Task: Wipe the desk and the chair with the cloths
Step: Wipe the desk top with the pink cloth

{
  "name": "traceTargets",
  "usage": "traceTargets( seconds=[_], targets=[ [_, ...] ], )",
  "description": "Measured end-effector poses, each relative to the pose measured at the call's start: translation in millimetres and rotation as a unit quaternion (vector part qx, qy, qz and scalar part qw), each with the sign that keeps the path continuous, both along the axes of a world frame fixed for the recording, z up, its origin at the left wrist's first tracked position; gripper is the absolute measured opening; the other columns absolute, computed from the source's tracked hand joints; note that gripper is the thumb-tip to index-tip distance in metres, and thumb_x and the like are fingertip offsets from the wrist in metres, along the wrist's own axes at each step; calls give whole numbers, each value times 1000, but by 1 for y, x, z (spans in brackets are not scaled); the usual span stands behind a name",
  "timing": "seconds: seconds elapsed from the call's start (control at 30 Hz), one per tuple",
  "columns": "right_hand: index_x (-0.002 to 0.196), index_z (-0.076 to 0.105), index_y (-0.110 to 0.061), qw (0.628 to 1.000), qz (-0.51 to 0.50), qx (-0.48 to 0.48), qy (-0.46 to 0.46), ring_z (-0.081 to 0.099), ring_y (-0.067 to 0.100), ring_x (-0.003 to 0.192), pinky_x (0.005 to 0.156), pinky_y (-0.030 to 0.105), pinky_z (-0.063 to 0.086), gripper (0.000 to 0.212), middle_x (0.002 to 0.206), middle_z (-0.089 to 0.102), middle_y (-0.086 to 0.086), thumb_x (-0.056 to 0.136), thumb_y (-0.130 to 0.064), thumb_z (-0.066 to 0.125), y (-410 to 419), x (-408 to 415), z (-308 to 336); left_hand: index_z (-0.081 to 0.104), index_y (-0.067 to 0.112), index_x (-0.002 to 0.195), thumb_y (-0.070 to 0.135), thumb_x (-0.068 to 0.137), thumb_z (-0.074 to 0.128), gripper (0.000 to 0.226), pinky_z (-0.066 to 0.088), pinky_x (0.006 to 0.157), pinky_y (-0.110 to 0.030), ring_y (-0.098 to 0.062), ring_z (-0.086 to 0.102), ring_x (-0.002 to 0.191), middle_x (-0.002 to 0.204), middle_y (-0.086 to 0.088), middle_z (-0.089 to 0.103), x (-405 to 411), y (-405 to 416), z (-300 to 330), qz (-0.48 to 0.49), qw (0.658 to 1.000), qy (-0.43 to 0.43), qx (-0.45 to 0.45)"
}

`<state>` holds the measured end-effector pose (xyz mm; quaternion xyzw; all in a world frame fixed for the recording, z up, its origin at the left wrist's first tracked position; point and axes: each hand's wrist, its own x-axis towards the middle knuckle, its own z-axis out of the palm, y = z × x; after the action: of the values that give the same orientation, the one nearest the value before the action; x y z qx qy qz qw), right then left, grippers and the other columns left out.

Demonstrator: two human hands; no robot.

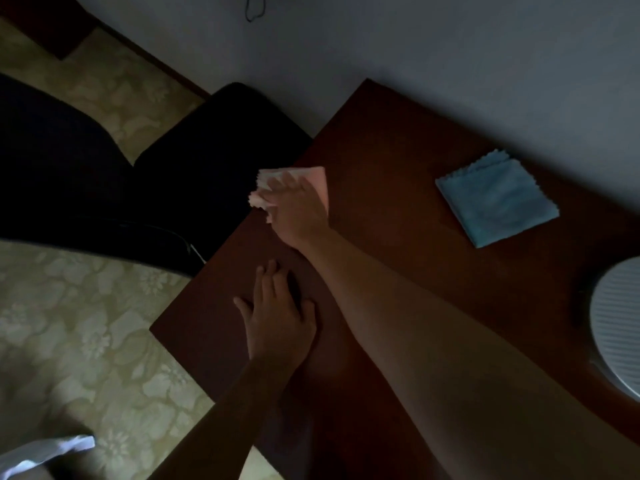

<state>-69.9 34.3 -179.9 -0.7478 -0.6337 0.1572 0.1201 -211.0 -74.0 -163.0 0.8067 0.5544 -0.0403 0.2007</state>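
The right hand [298, 211] lay on a pink cloth [317, 181] at the left edge of the dark reddish-brown desk [398, 216], its fingers spread fairly straight over the fabric and pressing it down rather than curling round it; part of the cloth, with its pale zigzag hem, stuck out past the desk edge toward the chair. The right forearm ran from the lower right of the view diagonally up across the desktop. The left hand [277, 317] rested flat on the desk nearer the person, palm down, fingers straight and slightly apart, holding nothing, just beside the right forearm. A blue cloth [497, 199], folded into a square with a pinked edge, sat on the desk well apart from both hands, close to the pale wall [450, 53]. The black chair [194, 174] stood just beside the desk's left edge, its dark seat directly under the overhanging part of the pink cloth; whether the cloth touched it could not be told. A round, ribbed, light grey object [620, 323] stood on the right end of the desk, cut off by the frame. The floor [69, 323] showed a pale floral pattern, and the scene was dimly lit
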Motion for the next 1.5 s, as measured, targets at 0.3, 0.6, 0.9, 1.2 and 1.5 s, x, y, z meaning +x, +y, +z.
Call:
traceTargets(
  seconds=[0.3, 0.6, 0.9, 1.2, 1.5],
  targets=[
    [148, 34, -26, 993, -110, 27, -14, 17, 22, 147, 117, 36, 5, 47, 158, 27, 4, 101, -30, 36, -39, 102, -12, 35, 22, 144, 24, 92, 49, 54, 10, 118, -60, -23, 8, 150, 161, 1, 21, 60, 21, 10, -12, 1000, -25, -13],
    [143, 42, -21, 983, -184, 24, -8, 23, 27, 144, 117, 45, 14, 46, 153, 35, 7, 97, -20, 42, -101, 88, -1, 24, 26, 152, 36, 93, 52, 66, 10, 117, -60, -22, 3, 151, 163, -1, 12, 48, 31, 17, -81, 994, 5, -67],
    [141, 47, -20, 976, -212, 21, 41, 25, 26, 145, 119, 43, 11, 46, 152, 38, 6, 95, -19, 48, -231, 22, 5, 32, 20, 149, 24, 94, 48, 57, 14, 120, -51, -24, 12, 150, 162, -5, 20, 47, -40, 22, -181, 983, -29, -26],
    [141, 48, -18, 860, -509, 24, 34, 26, 30, 144, 120, 43, 10, 44, 150, 41, 9, 97, -15, 49, -389, -9, 18, 27, 28, 152, 33, 97, 45, 57, 17, 121, -47, -21, 9, 151, 164, 1, 14, 20, -109, 26, -368, 926, 15, -81],
    [135, 56, -15, 899, -426, 45, 84, 30, 32, 142, 117, 50, 21, 45, 145, 47, 8, 89, -12, 54, -394, -172, 18, 37, 27, 148, 22, 93, 47, 56, 20, 120, -45, -25, 16, 149, 162, -3, 23, -36, -156, 20, -408, 911, -4, -54]
  ],
)
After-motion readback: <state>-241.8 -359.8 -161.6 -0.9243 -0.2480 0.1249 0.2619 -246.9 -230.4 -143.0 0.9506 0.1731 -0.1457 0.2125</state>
